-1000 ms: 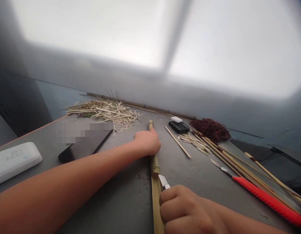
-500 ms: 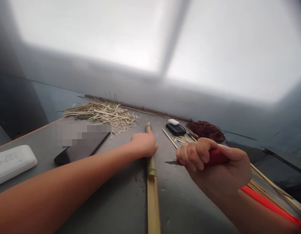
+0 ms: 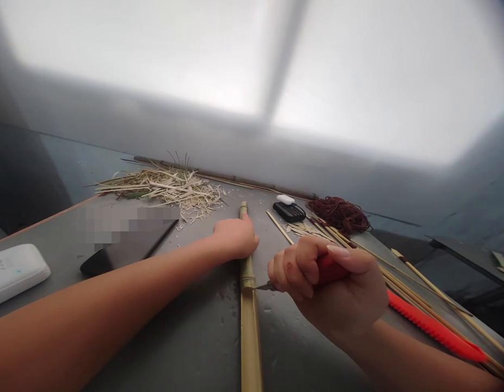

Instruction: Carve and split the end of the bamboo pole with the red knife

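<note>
A length of bamboo (image 3: 250, 337) lies on the grey table, pointing away from me. Its near part is cut open lengthwise, while the far part past a node is still round. My left hand (image 3: 237, 238) is closed around the round part, thumb along the top. My right hand (image 3: 329, 288) grips the red handle of a knife (image 3: 265, 286). The short blade's tip meets the bamboo just below the node, at its right side; whether it has cut in I cannot tell.
Bamboo shavings (image 3: 170, 188) are heaped at the back left, before a long dark pole (image 3: 235, 178). A dark tablet (image 3: 125, 250) and white case (image 3: 17, 275) lie left. At right are a black power bank (image 3: 290, 212), brown cord (image 3: 339, 214), thin sticks (image 3: 415, 296) and a red serrated tool (image 3: 435, 326).
My right hand has moved left with the knife, bringing the blade from beside the bamboo to its edge. My left hand keeps its hold, and the view has shifted slightly.
</note>
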### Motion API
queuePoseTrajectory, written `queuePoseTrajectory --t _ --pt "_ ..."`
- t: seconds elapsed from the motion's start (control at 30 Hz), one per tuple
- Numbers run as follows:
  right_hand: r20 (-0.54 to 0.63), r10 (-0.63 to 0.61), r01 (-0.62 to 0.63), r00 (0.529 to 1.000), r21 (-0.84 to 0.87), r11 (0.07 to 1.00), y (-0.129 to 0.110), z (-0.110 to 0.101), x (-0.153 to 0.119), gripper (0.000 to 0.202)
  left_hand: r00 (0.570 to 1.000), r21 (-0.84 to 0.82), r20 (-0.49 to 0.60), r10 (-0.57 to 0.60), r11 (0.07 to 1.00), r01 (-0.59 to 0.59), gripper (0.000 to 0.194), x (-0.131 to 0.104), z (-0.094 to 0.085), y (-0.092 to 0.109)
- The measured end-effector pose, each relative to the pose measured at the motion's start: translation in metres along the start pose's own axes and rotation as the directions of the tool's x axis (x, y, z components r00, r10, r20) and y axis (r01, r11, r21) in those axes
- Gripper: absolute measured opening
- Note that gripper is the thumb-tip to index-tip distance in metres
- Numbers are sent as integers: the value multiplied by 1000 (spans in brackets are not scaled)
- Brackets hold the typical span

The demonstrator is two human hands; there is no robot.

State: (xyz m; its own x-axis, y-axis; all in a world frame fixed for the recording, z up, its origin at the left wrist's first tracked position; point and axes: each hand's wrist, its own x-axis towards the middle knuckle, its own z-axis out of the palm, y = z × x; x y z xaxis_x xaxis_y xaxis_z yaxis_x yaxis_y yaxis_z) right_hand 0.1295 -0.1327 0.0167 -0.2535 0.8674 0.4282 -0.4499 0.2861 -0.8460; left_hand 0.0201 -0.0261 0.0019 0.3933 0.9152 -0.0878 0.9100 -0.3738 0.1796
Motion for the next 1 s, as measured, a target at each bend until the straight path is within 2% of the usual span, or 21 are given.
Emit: queuePoseTrajectory --t 0.27,0.5,0.57,0.73,0.9,1.0 --pt "-5 14 -14 1000 2 1000 6 0 2 30 1000 4 17 -3 1000 3 76 -1 -2 0" --pt "-41 -25 23 999 -45 999 -12 10 3 25 1000 2 12 -5 1000 5 74 0 0 -1" --pt "-39 -45 43 998 -38 998 -8 8 3 25 1000 8 11 3 1000 -3 73 1 0 -1" --pt "-52 1 -2 999 -19 1000 5 2 3 28 1000 -4 3 22 1000 -22 71 0 0 -2" --pt "-107 -23 16 994 -69 998 -15 12 7 28 1000 -24 12 22 999 -22 73 -1 -1 -2" --pt "-116 -34 26 993 -76 997 -14 14 6 28 1000 -19 2 26 999 -26 71 -1 -1 -2"
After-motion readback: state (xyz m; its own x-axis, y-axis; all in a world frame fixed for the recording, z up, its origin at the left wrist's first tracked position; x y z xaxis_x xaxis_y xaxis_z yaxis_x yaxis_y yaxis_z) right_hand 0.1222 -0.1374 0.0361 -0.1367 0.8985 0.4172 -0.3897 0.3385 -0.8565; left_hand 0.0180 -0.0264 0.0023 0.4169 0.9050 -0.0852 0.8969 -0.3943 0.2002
